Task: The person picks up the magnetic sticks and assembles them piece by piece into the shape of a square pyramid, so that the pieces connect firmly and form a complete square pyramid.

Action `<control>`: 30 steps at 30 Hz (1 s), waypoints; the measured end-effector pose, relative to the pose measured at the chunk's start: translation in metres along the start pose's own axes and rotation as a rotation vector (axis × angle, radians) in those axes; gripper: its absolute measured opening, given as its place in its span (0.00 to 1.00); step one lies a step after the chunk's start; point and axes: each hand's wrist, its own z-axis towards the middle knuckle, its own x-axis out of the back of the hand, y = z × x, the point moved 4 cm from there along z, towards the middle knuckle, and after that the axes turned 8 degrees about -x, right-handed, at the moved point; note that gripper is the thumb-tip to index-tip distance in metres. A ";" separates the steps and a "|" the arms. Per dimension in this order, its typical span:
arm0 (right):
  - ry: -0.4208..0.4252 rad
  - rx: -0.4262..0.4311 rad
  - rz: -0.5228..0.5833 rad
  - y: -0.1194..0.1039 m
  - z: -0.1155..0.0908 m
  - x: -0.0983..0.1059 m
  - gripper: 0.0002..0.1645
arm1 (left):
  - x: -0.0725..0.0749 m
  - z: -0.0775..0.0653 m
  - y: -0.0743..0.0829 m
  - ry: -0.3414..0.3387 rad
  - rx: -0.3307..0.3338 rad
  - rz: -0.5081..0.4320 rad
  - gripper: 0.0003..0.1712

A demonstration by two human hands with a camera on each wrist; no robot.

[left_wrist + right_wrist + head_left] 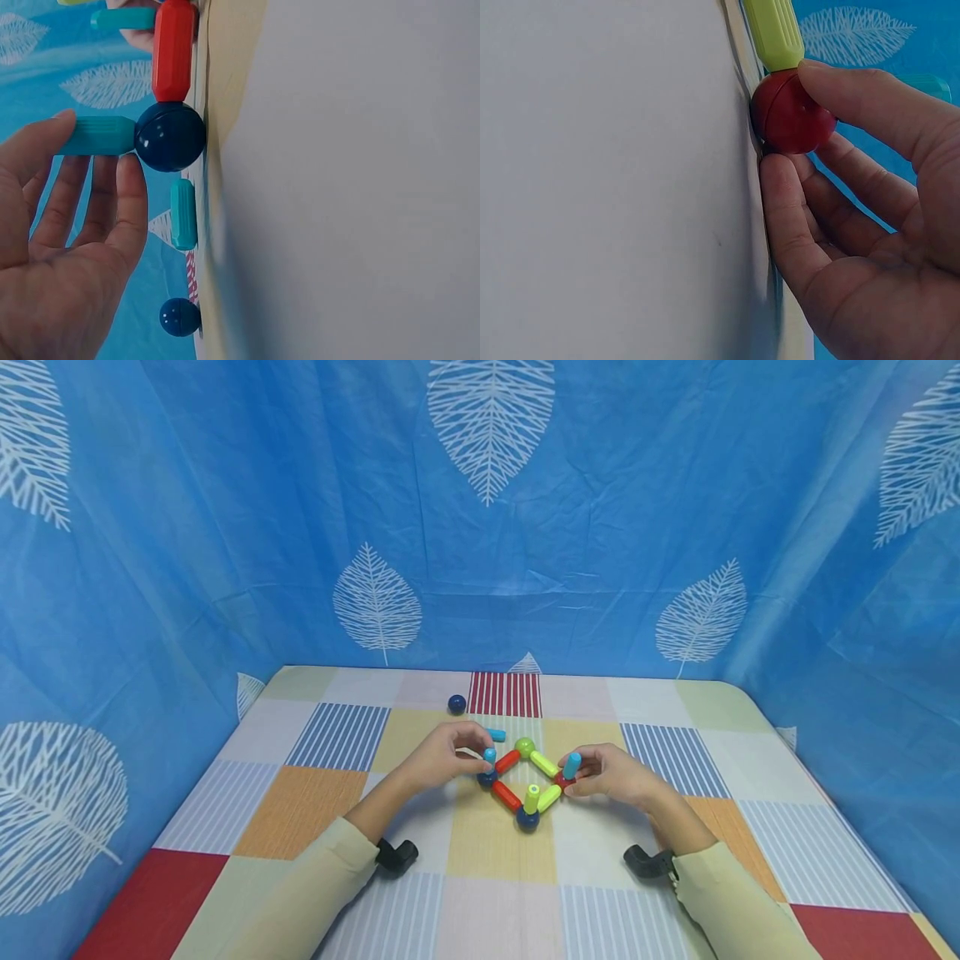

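Observation:
On the table lies a diamond of rods and balls, with red rods along its left sides and yellow-green rods along its right. My left hand pinches an upright light-blue rod that stands on the dark blue ball at the left corner. At the right corner, my right hand grips the red ball between thumb and fingers; another light-blue rod rises from it. A green ball forms the far corner. The near dark blue ball bears an upright yellow-green rod.
Behind the left hand lies a loose light-blue rod. Farther back sits a loose dark blue ball. The patchwork-patterned table meets blue curtains with white leaves at the back and sides.

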 end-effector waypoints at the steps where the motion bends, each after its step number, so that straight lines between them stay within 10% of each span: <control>1: 0.000 -0.002 -0.001 0.000 0.000 0.000 0.22 | 0.000 0.000 0.000 0.000 0.001 0.004 0.12; 18: 0.009 -0.007 0.002 -0.001 -0.001 -0.002 0.23 | -0.001 -0.002 -0.001 -0.017 0.011 0.052 0.12; 26: 0.042 0.020 -0.069 -0.002 0.000 -0.002 0.20 | -0.004 -0.004 -0.006 -0.141 0.066 0.276 0.21; 30: 0.088 0.018 -0.073 -0.001 0.001 0.000 0.17 | -0.009 -0.005 -0.005 -0.227 0.089 0.208 0.21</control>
